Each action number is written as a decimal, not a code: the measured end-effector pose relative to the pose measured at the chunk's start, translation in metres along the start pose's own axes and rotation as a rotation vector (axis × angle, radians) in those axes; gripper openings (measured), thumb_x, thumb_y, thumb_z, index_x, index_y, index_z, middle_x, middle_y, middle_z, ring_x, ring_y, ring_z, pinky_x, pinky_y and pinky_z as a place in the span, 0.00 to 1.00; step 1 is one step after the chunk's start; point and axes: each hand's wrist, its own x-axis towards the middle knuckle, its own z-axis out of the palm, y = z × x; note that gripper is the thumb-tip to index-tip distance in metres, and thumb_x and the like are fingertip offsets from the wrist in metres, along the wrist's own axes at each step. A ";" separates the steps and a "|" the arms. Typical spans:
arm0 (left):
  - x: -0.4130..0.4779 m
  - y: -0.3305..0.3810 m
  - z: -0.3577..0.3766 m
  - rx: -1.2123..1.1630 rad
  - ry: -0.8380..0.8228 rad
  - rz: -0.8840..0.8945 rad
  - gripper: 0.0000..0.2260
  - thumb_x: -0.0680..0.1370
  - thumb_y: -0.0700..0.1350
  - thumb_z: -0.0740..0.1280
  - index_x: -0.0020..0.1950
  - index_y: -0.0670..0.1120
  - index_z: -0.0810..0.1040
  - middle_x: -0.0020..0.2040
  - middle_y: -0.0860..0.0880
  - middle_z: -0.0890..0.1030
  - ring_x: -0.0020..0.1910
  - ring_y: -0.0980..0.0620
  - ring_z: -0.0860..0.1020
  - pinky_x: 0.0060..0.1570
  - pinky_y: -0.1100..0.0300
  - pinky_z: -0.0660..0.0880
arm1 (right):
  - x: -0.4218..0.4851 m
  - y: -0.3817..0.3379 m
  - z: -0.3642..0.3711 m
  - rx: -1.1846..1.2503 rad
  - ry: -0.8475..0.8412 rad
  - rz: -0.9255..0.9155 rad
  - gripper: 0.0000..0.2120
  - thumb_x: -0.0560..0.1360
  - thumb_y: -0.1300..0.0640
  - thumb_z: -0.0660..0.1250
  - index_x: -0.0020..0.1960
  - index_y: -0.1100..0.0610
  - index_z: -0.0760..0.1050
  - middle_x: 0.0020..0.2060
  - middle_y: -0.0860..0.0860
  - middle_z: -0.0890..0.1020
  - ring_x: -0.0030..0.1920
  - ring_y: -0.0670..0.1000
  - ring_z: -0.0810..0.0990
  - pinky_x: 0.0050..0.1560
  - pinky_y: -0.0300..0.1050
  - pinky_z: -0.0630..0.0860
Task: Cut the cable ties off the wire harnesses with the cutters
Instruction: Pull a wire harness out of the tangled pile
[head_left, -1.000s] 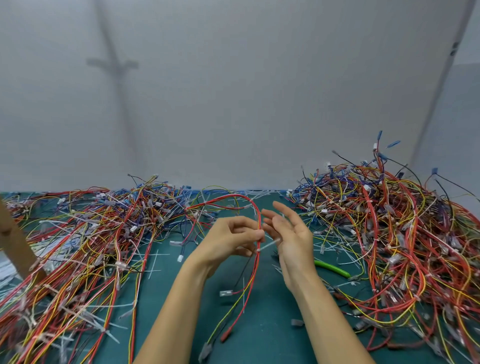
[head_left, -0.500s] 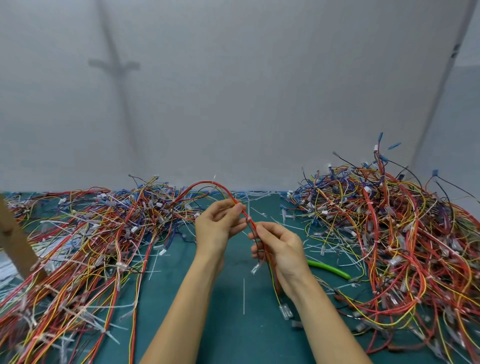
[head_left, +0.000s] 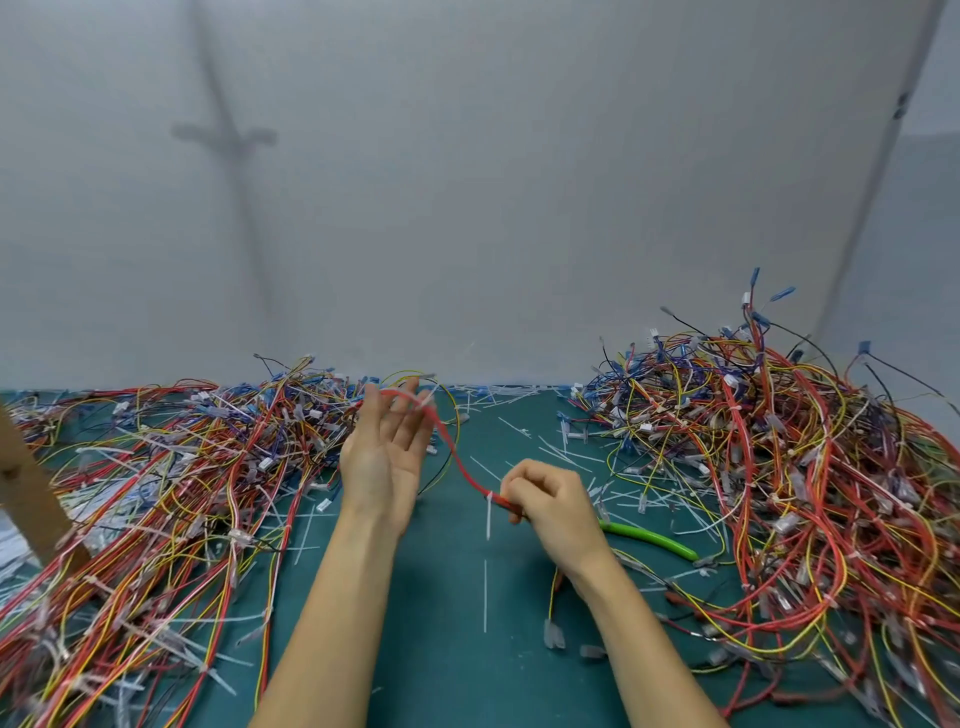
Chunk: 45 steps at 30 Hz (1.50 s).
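A red wire harness (head_left: 460, 460) runs in a sagging line between my two hands above the green mat (head_left: 457, 649). My right hand (head_left: 550, 499) is closed around its lower end, where a white cable tie (head_left: 489, 514) hangs down from the bundle. My left hand (head_left: 387, 452) is raised palm up with fingers spread, the harness's far end draped over its fingertips. The cutters, with green handles (head_left: 649, 539), lie on the mat just right of my right wrist, partly hidden by it. Neither hand holds them.
A large tangle of wire harnesses (head_left: 779, 467) fills the right side and another pile (head_left: 156, 493) fills the left. Cut white ties (head_left: 485, 597) lie scattered on the mat. A wooden post (head_left: 26, 483) stands at the far left. A grey wall rises behind.
My left hand has opened and slid up along the harness toward the back. My right hand has moved down and right, pulling the red harness out straighter.
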 end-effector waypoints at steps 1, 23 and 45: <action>0.000 -0.001 -0.001 0.045 0.022 0.018 0.10 0.81 0.47 0.63 0.56 0.41 0.74 0.52 0.43 0.84 0.39 0.53 0.83 0.38 0.63 0.80 | 0.000 0.001 0.001 -0.135 -0.016 -0.006 0.08 0.69 0.56 0.64 0.32 0.53 0.77 0.26 0.51 0.79 0.32 0.50 0.77 0.38 0.46 0.73; -0.010 -0.046 -0.024 1.547 -0.537 0.560 0.17 0.75 0.30 0.65 0.52 0.49 0.85 0.45 0.53 0.86 0.46 0.50 0.84 0.46 0.53 0.79 | 0.004 -0.006 0.010 0.109 0.273 -0.164 0.09 0.80 0.49 0.64 0.56 0.49 0.79 0.48 0.44 0.84 0.52 0.39 0.80 0.52 0.31 0.71; 0.000 0.005 -0.011 0.475 -0.261 -0.148 0.17 0.78 0.45 0.56 0.56 0.41 0.82 0.57 0.42 0.83 0.55 0.46 0.81 0.59 0.52 0.75 | 0.005 0.003 -0.001 -0.237 0.129 -0.360 0.09 0.76 0.61 0.69 0.46 0.47 0.81 0.42 0.41 0.82 0.46 0.42 0.79 0.50 0.37 0.73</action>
